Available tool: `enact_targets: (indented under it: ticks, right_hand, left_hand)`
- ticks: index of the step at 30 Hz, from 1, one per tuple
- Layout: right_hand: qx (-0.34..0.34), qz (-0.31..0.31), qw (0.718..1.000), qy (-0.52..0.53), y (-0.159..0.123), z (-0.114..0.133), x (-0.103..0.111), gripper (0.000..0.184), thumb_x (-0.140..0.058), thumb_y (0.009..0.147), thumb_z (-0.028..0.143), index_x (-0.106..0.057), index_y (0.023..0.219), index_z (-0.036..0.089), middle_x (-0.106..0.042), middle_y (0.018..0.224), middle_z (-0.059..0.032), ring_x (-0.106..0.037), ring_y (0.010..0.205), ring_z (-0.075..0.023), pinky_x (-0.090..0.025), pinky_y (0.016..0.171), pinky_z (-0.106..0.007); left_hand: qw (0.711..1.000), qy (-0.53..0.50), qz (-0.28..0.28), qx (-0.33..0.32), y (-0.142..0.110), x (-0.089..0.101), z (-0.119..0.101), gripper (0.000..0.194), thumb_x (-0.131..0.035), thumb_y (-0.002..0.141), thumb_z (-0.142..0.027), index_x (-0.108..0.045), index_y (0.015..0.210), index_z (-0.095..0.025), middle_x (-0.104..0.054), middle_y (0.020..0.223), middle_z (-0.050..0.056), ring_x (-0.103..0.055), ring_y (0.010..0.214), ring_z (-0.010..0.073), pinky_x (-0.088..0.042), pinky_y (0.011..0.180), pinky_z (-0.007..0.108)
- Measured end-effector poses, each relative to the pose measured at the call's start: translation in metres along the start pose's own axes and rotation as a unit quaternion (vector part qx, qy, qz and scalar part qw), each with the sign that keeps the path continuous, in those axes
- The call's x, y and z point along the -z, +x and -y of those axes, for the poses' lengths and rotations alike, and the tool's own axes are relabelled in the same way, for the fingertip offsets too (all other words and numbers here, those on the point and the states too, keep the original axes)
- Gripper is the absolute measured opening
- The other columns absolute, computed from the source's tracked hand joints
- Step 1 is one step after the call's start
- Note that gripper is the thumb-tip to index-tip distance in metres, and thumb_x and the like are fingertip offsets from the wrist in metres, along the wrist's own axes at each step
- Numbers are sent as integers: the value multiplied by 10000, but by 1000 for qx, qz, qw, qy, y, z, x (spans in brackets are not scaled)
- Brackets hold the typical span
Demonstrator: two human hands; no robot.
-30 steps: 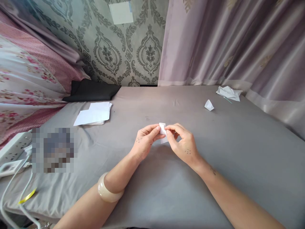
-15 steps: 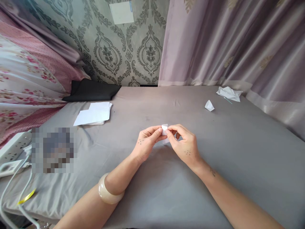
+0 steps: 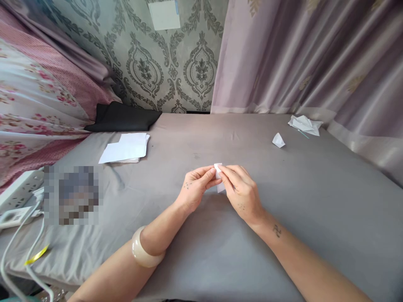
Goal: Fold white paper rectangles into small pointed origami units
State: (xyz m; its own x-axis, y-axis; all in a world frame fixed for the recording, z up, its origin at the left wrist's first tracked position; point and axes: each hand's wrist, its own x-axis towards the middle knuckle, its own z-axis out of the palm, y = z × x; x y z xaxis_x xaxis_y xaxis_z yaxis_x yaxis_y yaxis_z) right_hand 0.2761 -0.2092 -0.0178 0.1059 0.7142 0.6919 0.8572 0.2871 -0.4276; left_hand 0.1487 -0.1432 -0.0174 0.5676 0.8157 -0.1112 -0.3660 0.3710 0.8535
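Observation:
A small white folded paper (image 3: 221,187) is held between both hands above the grey cloth, near the middle of the view. My left hand (image 3: 195,186) pinches its left side between thumb and fingers, and a pale bangle rings that forearm. My right hand (image 3: 242,193) closes on the paper's upper right edge, its fingers lying over the fold. Part of the sheet hangs below the fingertips. The fingers hide most of the folds.
On the grey-covered surface (image 3: 201,243) lie a stack of white sheets (image 3: 124,149) at left, a folded paper piece (image 3: 278,140) and crumpled papers (image 3: 304,124) at far right. A black cloth (image 3: 126,117), power strips (image 3: 20,188) with cables, and a yellow strip (image 3: 37,255) sit left.
My right hand has turned over the paper, its fingers now covering more of the upper edge. The left hand keeps its pinch. The whole view has shifted slightly.

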Motion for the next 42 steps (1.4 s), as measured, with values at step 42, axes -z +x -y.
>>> enact_targets:
  ticks: [42]
  right_hand:
    - [-143,36,982,117,14,14,6,199,-485,922,252,-672,862,221,-616,810,-27,-590,710,-140,-469,670,-271]
  left_hand:
    - [994,96,-37,-40,-7,-8,-13,244,-754,712,-362,-771,868,-176,-735,893,68,-644,841,205,-542,687,309]
